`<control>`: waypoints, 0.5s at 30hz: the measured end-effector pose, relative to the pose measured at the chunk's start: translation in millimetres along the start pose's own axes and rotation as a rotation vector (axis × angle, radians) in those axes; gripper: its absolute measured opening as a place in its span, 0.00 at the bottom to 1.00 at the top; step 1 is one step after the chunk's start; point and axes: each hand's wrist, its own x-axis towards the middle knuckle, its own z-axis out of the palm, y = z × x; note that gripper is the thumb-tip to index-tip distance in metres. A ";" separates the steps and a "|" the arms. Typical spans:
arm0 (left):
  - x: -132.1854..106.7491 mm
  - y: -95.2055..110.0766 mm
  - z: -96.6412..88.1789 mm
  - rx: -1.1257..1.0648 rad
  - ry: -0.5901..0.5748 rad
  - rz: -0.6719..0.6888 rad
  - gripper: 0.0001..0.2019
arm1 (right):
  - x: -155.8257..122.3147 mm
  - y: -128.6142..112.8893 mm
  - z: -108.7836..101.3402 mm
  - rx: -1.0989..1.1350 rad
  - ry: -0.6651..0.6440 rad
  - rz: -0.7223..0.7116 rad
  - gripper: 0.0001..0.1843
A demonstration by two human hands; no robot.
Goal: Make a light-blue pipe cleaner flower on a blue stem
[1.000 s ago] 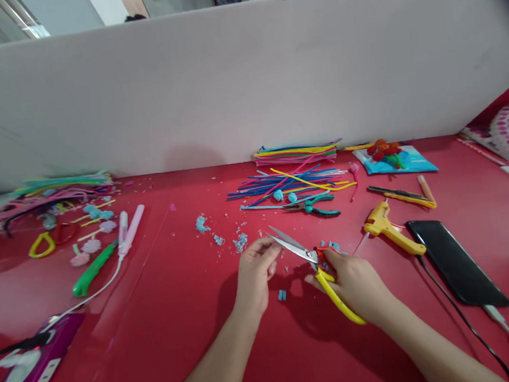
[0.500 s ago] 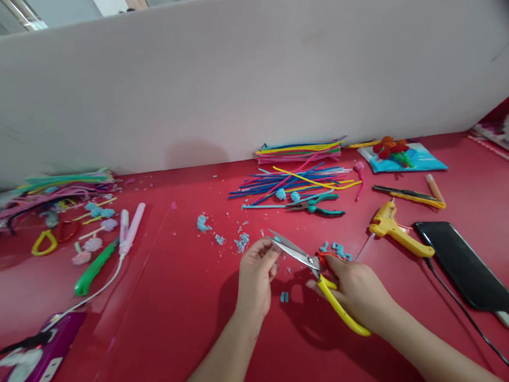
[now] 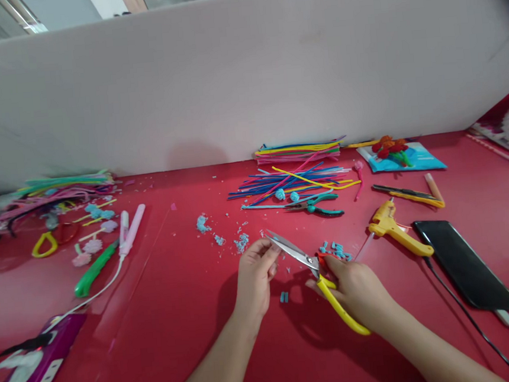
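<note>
The yellow-handled scissors (image 3: 302,257) are clenched in the right hand (image 3: 356,289). At the scissors' tip, the left hand (image 3: 255,274) is pinched shut; its contents cannot be told. Blue cuttings (image 3: 284,296) are seen below the scissors.

Very little shifts. The right hand (image 3: 359,292) sits a touch closer to the near edge of the worktop (image 3: 181,328) than a second ago. The scissors (image 3: 295,251) it grips come with it, pivot lower and blade tips dipped slightly toward the fingers (image 3: 267,256) of the left hand (image 3: 255,277). With the right hand drawn back, the small heap of blue cuttings (image 3: 336,250) just beyond it, earlier half hidden behind the thumb, shows more fully. The view has also swung slightly, so things toward the right edge sit further right.
</note>
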 end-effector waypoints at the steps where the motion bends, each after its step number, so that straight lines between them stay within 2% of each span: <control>1: 0.1 0.0 -0.1 0.000 0.000 0.002 0.09 | -0.2 -0.1 0.2 -0.001 0.002 0.001 0.20; 15: 0.9 0.6 -2.1 0.051 -0.033 0.071 0.06 | -0.2 2.4 0.5 -0.027 0.033 0.019 0.21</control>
